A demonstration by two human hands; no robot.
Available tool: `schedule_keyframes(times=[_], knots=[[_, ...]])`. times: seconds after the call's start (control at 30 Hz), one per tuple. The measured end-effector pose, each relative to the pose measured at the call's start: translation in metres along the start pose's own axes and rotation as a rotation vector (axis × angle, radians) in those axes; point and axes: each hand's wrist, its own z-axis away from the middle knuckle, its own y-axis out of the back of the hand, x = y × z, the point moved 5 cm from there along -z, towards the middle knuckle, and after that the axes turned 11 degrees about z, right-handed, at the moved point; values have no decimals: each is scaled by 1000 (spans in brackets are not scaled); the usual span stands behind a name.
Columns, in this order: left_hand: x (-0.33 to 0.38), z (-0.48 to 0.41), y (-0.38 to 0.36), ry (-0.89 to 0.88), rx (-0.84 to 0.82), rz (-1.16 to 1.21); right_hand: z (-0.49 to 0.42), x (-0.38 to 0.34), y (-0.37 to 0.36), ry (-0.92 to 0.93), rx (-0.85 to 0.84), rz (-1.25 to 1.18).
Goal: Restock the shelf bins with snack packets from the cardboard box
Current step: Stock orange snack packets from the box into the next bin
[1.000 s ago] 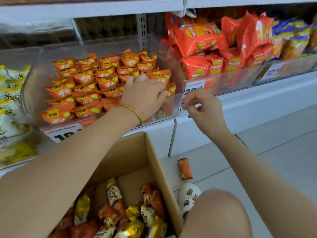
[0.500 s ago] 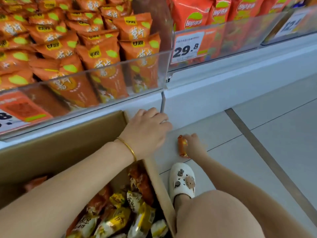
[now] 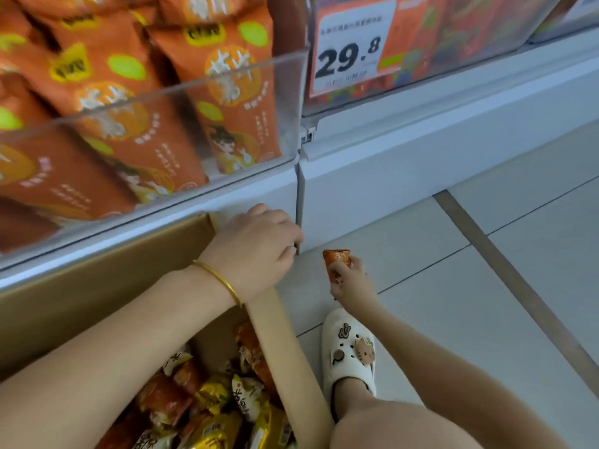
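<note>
Right hand (image 3: 351,283) pinches a stray orange packet (image 3: 337,264) low over the floor (image 3: 421,238), likely bound for the bin (image 3: 162,92) above, while left hand (image 3: 259,251) rests curled on the cardboard box (image 3: 97,286) rim, seemingly bracing; whether it actually grips, can't tell.

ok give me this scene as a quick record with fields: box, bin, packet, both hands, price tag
box: open, below the shelf, mixed packets inside
bin: clear, above the box, packed with orange packs
packet: orange, low by the floor, ahead of the shoe
left hand: at the box's far corner, fingers curled, grip unclear
right hand: pinches the packet
price tag: 29.8, right of the bin
</note>
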Motion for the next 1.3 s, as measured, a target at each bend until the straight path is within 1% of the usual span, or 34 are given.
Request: schedule_keyframes(times=[0.07,0.13,0.17,0.2,0.23,0.27,0.3,0.33,0.37,0.4,0.47,0.53,0.57,0.63,0.7,0.8,0.87,0.93,1.0,1.07,1.13,1.2,1.3], knots=[[8,13,7,28,34,103,34,-19,42,95,38,-230],[16,30,13,107,79,239,76,-44,96,197,22,-545],[20,39,17,170,104,347,98,-57,124,252,11,-664],[23,49,20,247,123,505,119,-71,150,310,5,-709],[27,59,20,324,122,717,136,-84,172,359,13,-685],[33,69,21,381,114,968,151,-98,189,392,25,-605],[41,78,24,406,109,1219,165,-112,204,418,38,-502],[47,87,27,415,112,1417,177,-126,213,441,46,-411],[51,96,34,409,134,1528,188,-140,220,473,35,-358],[53,107,42,400,167,1566,202,-155,228,507,11,-357],[49,132,60,385,227,1564,225,-184,241,531,-31,-490],[41,158,78,352,237,1537,238,-208,250,499,-37,-623],[36,173,88,333,229,1491,241,-222,252,499,-31,-625],[22,200,107,318,240,1311,242,-257,247,559,-62,-549],[6,227,126,320,304,1170,242,-294,241,639,-75,-493],[-21,258,152,285,434,1184,238,-343,242,659,-6,-573],[-36,271,169,259,490,1226,234,-370,242,644,-4,-697],[-48,280,187,242,551,1196,232,-391,241,604,-2,-839],[-58,285,201,240,624,1161,229,-405,239,555,-75,-991],[-65,287,213,216,679,1083,227,-416,238,543,-177,-1008],[-70,285,221,187,689,924,220,-421,242,551,-187,-1005],[-76,283,227,167,723,694,204,-423,254,524,-103,-1058],[-84,285,232,151,800,152,168,-429,278,446,85,-1088]])
